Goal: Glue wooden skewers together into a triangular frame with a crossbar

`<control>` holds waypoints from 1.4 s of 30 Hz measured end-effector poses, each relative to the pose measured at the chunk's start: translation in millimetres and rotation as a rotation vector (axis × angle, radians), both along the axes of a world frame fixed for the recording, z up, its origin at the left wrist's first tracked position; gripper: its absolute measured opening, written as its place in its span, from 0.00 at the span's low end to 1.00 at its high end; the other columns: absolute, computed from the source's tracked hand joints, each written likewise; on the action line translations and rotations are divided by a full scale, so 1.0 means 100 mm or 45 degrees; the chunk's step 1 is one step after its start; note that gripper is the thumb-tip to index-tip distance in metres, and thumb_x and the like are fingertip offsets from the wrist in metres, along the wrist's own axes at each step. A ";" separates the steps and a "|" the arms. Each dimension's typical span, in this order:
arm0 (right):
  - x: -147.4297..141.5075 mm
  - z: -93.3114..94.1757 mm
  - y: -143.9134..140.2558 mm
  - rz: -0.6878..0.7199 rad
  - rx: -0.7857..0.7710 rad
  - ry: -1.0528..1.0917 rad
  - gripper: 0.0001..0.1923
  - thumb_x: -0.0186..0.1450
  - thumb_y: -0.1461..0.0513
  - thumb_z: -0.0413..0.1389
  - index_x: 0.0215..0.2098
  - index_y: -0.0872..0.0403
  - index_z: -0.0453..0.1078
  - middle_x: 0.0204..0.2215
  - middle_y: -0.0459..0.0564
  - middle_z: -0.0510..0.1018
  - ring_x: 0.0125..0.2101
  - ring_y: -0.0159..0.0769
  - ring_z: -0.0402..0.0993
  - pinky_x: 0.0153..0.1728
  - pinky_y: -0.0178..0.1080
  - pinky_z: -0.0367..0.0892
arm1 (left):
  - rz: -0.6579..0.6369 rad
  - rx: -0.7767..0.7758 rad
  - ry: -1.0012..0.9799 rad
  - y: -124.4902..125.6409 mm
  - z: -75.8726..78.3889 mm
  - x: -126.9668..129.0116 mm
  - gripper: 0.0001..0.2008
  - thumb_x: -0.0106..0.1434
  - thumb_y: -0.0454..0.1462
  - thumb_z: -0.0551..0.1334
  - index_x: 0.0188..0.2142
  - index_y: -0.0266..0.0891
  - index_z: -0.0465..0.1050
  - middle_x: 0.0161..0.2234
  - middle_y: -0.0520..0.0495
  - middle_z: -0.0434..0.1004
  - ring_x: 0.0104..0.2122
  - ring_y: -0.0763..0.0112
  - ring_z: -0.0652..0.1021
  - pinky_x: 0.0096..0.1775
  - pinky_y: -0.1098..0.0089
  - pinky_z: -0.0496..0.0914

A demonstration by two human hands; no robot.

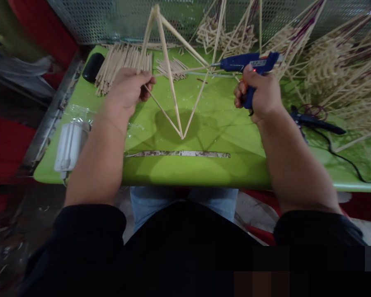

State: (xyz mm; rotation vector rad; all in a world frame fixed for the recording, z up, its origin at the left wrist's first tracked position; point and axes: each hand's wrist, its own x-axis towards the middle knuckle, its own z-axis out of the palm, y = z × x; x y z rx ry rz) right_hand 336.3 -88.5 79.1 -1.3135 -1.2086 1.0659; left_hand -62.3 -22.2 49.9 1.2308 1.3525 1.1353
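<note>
The left hand, left of centre, is closed in a pinch on the left side of a frame of thin sticks, which stands in the upper middle of the picture with one peak near the top edge and a lower point above the green table. The right hand, right of centre, is wrapped around the grip of a blue glue gun, its nozzle pointing left at the frame's right corner; whether it touches there I cannot tell. Between the forearms, room runs forward from the frame's low point to a patterned strip lying lengthwise near the table's front edge. On the left, a white box sits just beside the left forearm, close to the table's left edge. At the upper left, a black object and a bundle of sticks border the left hand, with a smaller pile of sticks behind the frame. A mesh panel bounds the back. Room narrows at the right, where pliers, a black cord and crowded stick structures lie beyond the right forearm.
</note>
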 end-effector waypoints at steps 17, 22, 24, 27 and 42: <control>0.07 -0.01 0.05 -0.113 0.093 -0.299 0.22 0.83 0.52 0.73 0.34 0.46 0.75 0.28 0.44 0.79 0.26 0.33 0.67 0.33 0.42 0.69 | 0.044 0.128 -0.033 -0.11 0.05 0.08 0.19 0.66 0.56 0.83 0.34 0.49 0.83 0.33 0.48 0.81 0.35 0.64 0.70 0.39 0.60 0.63; -0.05 -0.03 0.09 -0.234 -0.029 -0.144 0.17 0.87 0.58 0.65 0.38 0.48 0.76 0.29 0.42 0.80 0.25 0.30 0.69 0.26 0.39 0.67 | 0.057 0.170 -0.077 -0.12 0.08 0.12 0.15 0.67 0.50 0.81 0.34 0.46 0.84 0.32 0.47 0.79 0.33 0.66 0.69 0.36 0.61 0.61; -0.13 -0.08 0.11 -0.275 -0.201 0.023 0.14 0.87 0.57 0.64 0.40 0.47 0.76 0.28 0.42 0.80 0.24 0.31 0.71 0.21 0.37 0.63 | 0.043 0.165 -0.078 -0.13 0.09 0.12 0.16 0.67 0.52 0.81 0.34 0.47 0.83 0.32 0.48 0.79 0.33 0.67 0.69 0.36 0.62 0.62; -0.20 -0.15 0.15 -0.248 -0.467 0.206 0.13 0.83 0.56 0.67 0.39 0.46 0.76 0.27 0.44 0.82 0.25 0.31 0.77 0.17 0.32 0.63 | 0.038 0.123 -0.032 -0.13 0.09 0.12 0.20 0.66 0.55 0.83 0.34 0.50 0.81 0.32 0.48 0.80 0.33 0.66 0.70 0.36 0.61 0.64; -0.10 -0.22 0.23 -0.225 -0.460 0.141 0.17 0.78 0.65 0.71 0.32 0.49 0.76 0.22 0.44 0.78 0.20 0.28 0.72 0.16 0.29 0.68 | -0.059 0.014 -0.169 -0.21 0.16 0.08 0.11 0.76 0.39 0.78 0.35 0.44 0.85 0.35 0.48 0.82 0.29 0.75 0.77 0.29 0.74 0.73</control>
